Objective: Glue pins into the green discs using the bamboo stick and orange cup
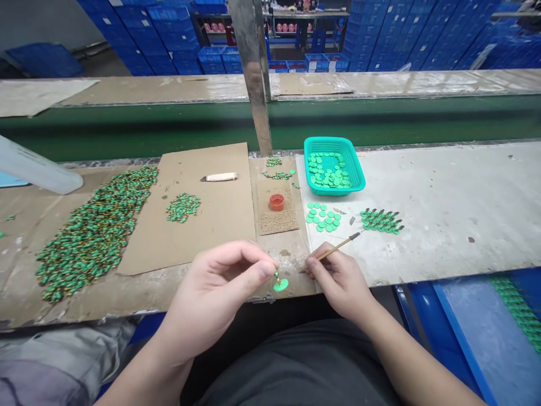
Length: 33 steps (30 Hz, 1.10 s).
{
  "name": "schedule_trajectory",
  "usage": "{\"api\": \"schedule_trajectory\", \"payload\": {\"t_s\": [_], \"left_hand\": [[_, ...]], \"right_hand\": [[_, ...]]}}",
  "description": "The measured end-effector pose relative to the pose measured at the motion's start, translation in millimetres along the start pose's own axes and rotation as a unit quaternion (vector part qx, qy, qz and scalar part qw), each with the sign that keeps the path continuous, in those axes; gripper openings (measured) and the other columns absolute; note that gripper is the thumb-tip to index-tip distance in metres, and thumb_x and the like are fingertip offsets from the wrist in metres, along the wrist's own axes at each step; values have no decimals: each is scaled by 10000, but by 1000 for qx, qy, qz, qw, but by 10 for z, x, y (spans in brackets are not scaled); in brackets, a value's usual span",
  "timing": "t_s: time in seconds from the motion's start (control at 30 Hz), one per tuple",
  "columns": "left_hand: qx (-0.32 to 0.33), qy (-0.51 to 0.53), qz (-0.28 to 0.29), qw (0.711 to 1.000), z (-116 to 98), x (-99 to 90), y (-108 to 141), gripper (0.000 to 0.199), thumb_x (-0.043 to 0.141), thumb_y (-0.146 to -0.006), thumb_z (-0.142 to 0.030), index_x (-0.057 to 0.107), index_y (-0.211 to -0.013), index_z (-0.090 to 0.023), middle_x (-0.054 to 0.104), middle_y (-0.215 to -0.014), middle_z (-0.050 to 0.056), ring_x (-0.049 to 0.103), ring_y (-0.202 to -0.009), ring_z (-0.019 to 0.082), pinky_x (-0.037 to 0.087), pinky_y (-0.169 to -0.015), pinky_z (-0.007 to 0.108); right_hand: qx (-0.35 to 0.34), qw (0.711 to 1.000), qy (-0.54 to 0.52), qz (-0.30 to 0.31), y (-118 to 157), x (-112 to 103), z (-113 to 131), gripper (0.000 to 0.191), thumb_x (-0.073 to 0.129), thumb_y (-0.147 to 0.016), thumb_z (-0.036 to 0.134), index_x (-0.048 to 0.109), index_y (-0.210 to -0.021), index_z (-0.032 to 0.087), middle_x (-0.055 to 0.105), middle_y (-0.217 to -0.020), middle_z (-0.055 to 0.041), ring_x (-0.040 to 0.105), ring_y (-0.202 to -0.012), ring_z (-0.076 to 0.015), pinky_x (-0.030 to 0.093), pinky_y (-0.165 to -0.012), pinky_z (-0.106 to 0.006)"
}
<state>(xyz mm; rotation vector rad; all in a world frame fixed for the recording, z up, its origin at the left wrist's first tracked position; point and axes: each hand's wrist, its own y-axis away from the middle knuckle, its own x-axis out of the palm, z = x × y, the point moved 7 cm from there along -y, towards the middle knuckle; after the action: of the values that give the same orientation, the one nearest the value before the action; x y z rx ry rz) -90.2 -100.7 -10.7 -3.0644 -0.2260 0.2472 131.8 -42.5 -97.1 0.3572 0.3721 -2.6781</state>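
Between thumb and forefinger, my left hand (228, 287) pinches a small green and gold figure (276, 275) with a round green disc (280, 285) at its lower end. My right hand (338, 279) grips a thin paintbrush (338, 246), its dark end pointing up and right. Beyond the hands, a small red cup (276, 202) stands on a piece of cardboard (279, 224). Loose green discs (323, 217) lie on the white sheet, and to their right several figures on discs (381, 220) stand in close rows.
A teal basket (358, 179) holds more discs. At left lies a big heap of green and gold pieces (97, 231), with a smaller pile (183, 207) and a wrapped tool (220, 177) on cardboard. A metal post (253, 73) rises behind. A blue crate (460, 338) sits lower right.
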Motion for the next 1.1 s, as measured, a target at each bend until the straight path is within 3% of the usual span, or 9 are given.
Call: {"api": "schedule_trajectory", "payload": {"t_s": [0.23,0.57,0.77,0.9,1.1], "left_hand": [[9,-38,-13,999,-69,-5,28,275,930,-967,-440,846,-750,-294,769,-716,9,724,-644,167,602,-584,246],[14,-83,-5,996,14,6,-6,330,862,-1025,-470,814,-760,-281,776,-721,17,692,-632,174,571,-572,272],[179,-249,-48,951,363,103,59,204,804,-1109,-354,902,-940,-294,898,-904,25,832,-826,201,648,-799,337],[182,-287,-56,939,638,121,143,131,869,-1109,-383,923,-1000,-335,942,-999,21,886,-966,251,632,-962,418],[199,-352,-24,914,613,85,243,67,857,-1141,-369,920,-1163,-375,947,-1121,-9,901,-1056,243,662,-1049,405]], "right_hand": [[-1,1000,9,2,-7,-5,14,325,703,-1205,420,731,-916,274,813,-828,-40,804,-707,-219,639,-681,-322],[-1,1000,14,-1,-8,-8,8,329,698,-1205,442,729,-925,273,811,-829,-40,805,-706,-227,652,-680,-335],[19,1000,14,2,-5,-23,-22,276,734,-1170,402,713,-928,271,803,-827,-30,815,-743,-222,633,-712,-328],[18,1000,1,8,-27,-30,5,241,746,-1159,379,718,-947,267,809,-891,-29,815,-809,-208,630,-761,-318],[-21,1000,6,7,-52,-44,60,255,755,-1172,351,687,-942,263,790,-900,3,764,-787,-167,606,-766,-296]]}}
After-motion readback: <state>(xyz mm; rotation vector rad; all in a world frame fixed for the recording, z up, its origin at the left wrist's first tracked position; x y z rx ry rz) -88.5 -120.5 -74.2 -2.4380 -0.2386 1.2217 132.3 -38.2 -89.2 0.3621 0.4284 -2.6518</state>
